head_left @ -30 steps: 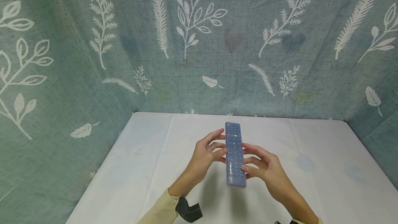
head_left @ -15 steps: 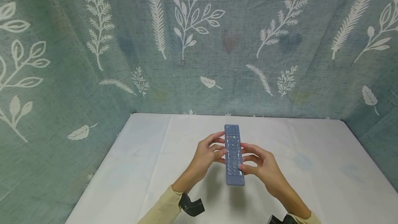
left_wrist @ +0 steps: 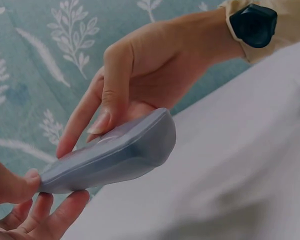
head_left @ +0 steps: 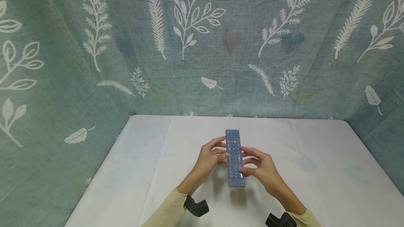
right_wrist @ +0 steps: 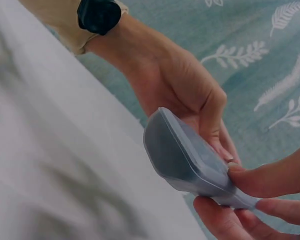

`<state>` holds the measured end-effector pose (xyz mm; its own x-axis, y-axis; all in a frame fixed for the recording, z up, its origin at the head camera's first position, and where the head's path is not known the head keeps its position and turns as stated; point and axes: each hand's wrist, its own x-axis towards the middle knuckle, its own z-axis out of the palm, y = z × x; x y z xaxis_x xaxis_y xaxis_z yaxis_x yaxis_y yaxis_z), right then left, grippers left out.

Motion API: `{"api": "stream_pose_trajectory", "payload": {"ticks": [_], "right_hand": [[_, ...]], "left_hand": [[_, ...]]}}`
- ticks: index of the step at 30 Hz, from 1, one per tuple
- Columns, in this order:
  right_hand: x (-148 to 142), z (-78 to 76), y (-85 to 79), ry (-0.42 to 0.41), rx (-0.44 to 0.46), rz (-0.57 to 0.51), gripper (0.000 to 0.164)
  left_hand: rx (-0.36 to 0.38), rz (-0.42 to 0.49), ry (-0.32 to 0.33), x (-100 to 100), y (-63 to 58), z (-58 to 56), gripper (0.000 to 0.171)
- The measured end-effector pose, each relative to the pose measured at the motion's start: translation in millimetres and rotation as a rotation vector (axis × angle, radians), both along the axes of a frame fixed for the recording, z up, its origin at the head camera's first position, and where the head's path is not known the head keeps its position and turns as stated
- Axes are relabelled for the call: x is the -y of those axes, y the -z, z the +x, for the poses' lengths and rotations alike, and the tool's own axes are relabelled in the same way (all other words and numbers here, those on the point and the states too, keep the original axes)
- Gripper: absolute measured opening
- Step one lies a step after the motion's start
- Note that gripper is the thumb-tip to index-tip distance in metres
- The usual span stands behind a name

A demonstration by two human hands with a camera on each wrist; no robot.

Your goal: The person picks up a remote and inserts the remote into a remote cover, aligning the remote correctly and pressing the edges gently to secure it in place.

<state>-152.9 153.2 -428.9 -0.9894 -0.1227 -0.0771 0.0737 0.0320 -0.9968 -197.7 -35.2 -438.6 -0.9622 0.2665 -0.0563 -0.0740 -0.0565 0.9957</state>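
Observation:
A grey-blue remote control [head_left: 234, 157] with rows of small buttons is held upright-tilted above the white table, its shadow falling below. My left hand [head_left: 206, 158] holds its left edge, thumb in front and fingers spread along the side. On the opposite edge, lower down, my right hand [head_left: 262, 167] pinches it between thumb and fingers. The left wrist view shows the smooth rounded end of the remote control [left_wrist: 115, 155], with the left hand [left_wrist: 20, 200] at the lower left. In the right wrist view, fingers of the right hand [right_wrist: 270, 195] grip the remote control's side [right_wrist: 190, 155].
A white-covered table [head_left: 151, 171] spreads beneath both hands. Green-grey cloth [head_left: 202, 97] printed with white leaves hangs behind it and along the sides. Black wrist cameras [head_left: 196, 206] sit at the cuffs of pale yellow sleeves [head_left: 167, 209].
The remote control has shifted slightly left in the head view and looks a little shorter. Both hands keep their hold, the right one moving left along with it. The head view has shifted slightly.

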Motion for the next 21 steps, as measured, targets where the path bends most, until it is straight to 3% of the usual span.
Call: {"api": "stream_pose_trajectory", "payload": {"ticks": [8,21], "right_hand": [[4,-9.8,19.5,0.012,0.030,0.014,0.062],[9,-27.2,49.4,0.037,0.049,0.056,0.062]], "left_hand": [[0.015,-0.036,-0.026,-2,14.1,-5.7,0.057],[0.043,-0.096,-0.057,-3,46.8,-23.8,0.059]]}}
